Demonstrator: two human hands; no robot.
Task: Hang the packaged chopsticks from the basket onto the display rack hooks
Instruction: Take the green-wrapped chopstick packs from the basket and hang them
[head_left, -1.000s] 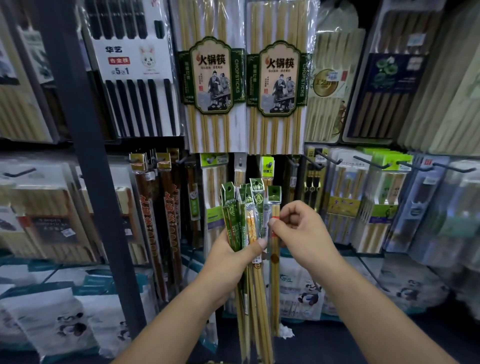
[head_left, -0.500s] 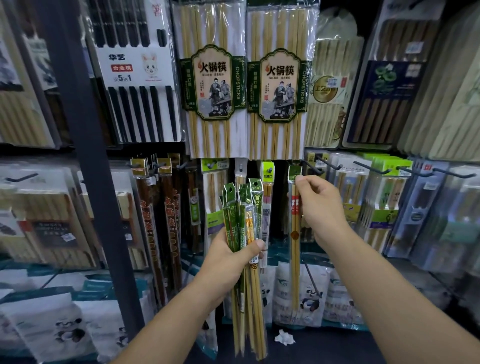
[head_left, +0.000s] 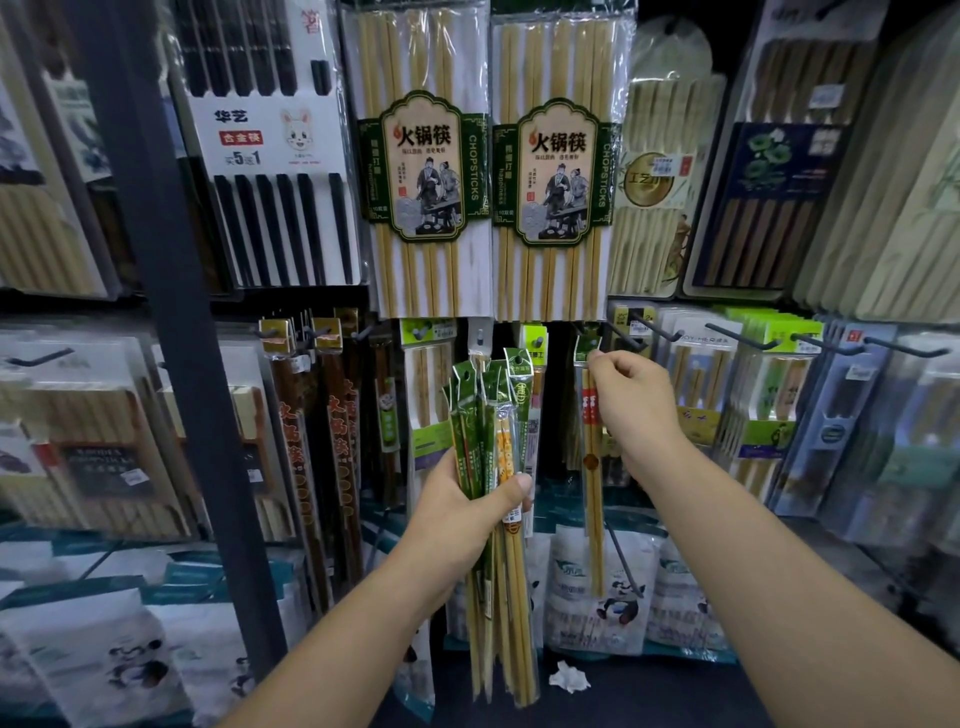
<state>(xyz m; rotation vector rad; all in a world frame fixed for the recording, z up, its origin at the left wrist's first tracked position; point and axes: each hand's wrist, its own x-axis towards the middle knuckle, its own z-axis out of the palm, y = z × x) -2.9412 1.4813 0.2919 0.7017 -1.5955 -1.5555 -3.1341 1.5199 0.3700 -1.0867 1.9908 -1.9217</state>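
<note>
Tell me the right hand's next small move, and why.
Probably slide the green header of the slim clear pack of bamboo chopsticks onto the black wire hook: the right hand pinches that header right at the hook, its hole not clearly threaded, while the left hand grips a bundle of green-topped packs.

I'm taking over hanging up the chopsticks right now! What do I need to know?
Left hand: grips a bundle of green-topped clear chopstick packets, held upright in front of the rack.
Right hand: pinches the top of one clear packet of pale chopsticks with a red band, raised to a dark metal hook. Whether its hole is on the hook cannot be told.
Done: one packet is up at hook height.
Left: seat that packet, then hang the bundle's packets one by one. The basket is out of view.
</note>
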